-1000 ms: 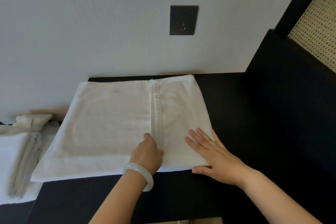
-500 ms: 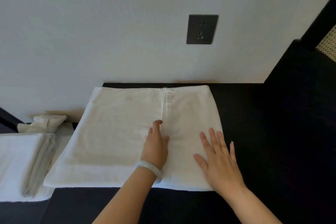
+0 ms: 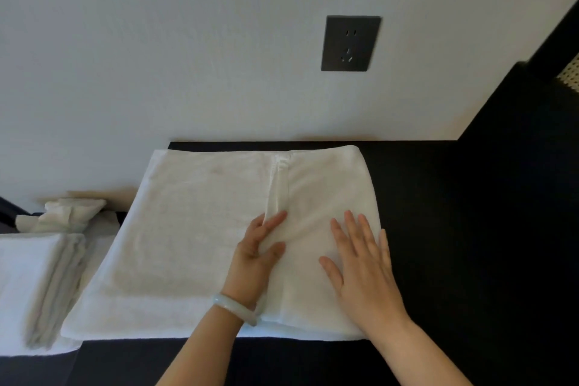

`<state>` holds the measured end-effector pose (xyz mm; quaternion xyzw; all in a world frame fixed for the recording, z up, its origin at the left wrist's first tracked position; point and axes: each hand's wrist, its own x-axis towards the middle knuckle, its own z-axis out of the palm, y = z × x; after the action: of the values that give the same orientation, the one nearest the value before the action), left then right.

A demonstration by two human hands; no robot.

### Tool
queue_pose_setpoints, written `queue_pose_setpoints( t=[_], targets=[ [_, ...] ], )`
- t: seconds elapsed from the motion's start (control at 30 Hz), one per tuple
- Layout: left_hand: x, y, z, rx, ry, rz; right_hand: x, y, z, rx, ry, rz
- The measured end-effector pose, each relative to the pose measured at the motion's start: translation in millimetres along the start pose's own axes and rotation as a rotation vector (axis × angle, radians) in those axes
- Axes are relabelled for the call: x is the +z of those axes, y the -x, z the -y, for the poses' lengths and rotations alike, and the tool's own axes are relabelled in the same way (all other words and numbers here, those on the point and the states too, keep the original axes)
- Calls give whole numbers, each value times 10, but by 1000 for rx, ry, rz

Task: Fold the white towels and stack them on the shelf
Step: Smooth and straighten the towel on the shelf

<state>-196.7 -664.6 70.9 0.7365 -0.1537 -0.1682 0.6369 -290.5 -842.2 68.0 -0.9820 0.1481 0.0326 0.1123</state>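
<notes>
- Mid-fold: large white terry towel [image 3: 188, 229] lies on the black tabletop [image 3: 423, 197]
- Left hand [image 3: 255, 260] pinches its hemmed edge; right hand [image 3: 363, 266] presses flat, fingers straight
- Next, likely: fold that edge over squarely

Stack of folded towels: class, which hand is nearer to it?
Left. The left hand pinches the spread towel at its middle, closer to the stack; the right hand lies flat farther right.

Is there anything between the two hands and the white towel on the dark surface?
Nothing visible. The left hand pinches the hemmed edge of the towel, and the right hand lies flat on its right part.
</notes>
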Motion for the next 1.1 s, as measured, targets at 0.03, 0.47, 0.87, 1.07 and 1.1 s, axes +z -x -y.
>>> queue_pose_setpoints(
  t=[0.03,0.47,0.87,1.07,1.1],
  targets=[
    [-6,-11,10,8,-166,16,17,13,12,-7,-5,32],
    [19,-143,193,0,-1165,73,-2,-515,-144,-75,4,5],
    [1170,-84,5,66,-1073,169,-222,-254,-1346,16,145,13],
    [1286,-104,-130,11,-574,-17,-561,-650,-885,0,-198,-185],
    [1255,-126,-153,-49,-497,-36,-598,-788,-722,19,-327,-113]
  ],
)
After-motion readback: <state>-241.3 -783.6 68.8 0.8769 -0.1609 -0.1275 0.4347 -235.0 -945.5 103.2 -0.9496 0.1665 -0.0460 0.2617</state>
